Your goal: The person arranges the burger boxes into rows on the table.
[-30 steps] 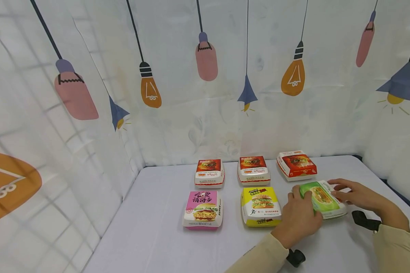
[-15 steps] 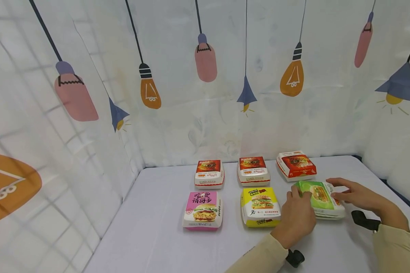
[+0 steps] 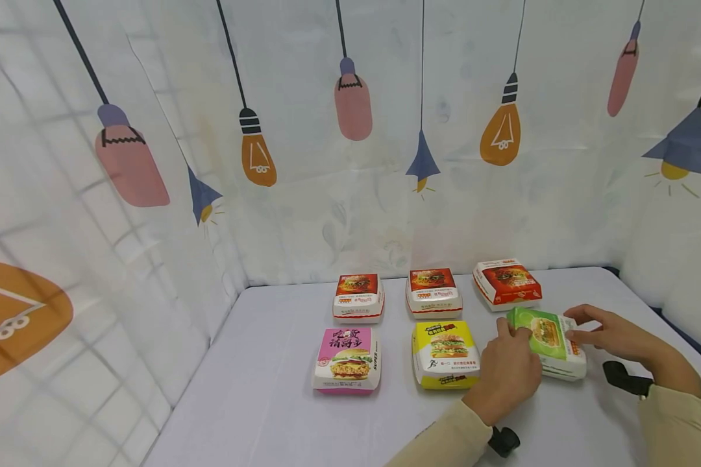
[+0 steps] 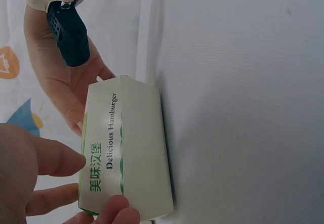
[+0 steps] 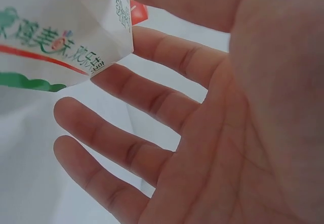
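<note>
A green and white hamburger box sits at the right of the front row in the head view. My left hand holds its left side, fingers around the near and far faces. At the opposite end, my right hand pinches the far right corner between thumb and fingers. The left wrist view has the box's white side facing the camera, with left fingers touching its edge. In the right wrist view, the thumb lies against the box, and the two lower fingers are extended and apart from it.
Left of the green box stand a yellow burger box and a pink one. Behind them is a row of red and white boxes, the rightmost turned at an angle. A white table meets lamp-printed curtains.
The green box has turned clockwise as seen from above and shifted slightly left. My left hand moved a little left with it; the right hand stayed nearly in place. The other boxes are unmoved.
</note>
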Tool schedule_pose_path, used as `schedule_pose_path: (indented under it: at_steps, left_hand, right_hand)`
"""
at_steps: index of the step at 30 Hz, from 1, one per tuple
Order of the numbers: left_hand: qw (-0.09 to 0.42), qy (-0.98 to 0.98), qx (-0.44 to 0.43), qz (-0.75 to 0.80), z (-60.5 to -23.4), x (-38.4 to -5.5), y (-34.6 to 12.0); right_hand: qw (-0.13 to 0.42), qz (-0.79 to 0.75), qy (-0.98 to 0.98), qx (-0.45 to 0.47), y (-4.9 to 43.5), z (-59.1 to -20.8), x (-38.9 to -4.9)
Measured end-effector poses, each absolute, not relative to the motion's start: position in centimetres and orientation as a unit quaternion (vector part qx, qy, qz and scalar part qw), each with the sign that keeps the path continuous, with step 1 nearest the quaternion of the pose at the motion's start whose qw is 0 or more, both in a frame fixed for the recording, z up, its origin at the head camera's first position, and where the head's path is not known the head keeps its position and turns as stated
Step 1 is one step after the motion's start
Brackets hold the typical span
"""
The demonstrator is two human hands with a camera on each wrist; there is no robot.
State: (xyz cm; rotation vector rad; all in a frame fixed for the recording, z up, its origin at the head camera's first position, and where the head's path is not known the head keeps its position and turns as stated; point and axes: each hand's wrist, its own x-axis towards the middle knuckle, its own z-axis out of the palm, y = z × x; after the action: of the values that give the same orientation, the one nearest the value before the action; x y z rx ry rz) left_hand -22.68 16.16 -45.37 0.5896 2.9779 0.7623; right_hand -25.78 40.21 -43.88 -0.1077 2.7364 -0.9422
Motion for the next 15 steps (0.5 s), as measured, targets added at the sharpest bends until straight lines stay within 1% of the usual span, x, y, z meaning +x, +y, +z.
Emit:
schedule_pose_path:
  at_steps: [8, 15]
  left_hand:
    - [-0.002, 0.950, 0.196, 0.241, -45.29, -22.49, 15.97]
    - [-0.033, 0.959, 0.202, 0.197, -45.59, -22.21, 16.11]
  right_hand:
    - [0.119, -0.312, 0.942, -0.026, 40.34, -43.68, -25.72]
    - [0.097, -0.317, 0.943, -0.038, 40.59, -43.87, -25.55]
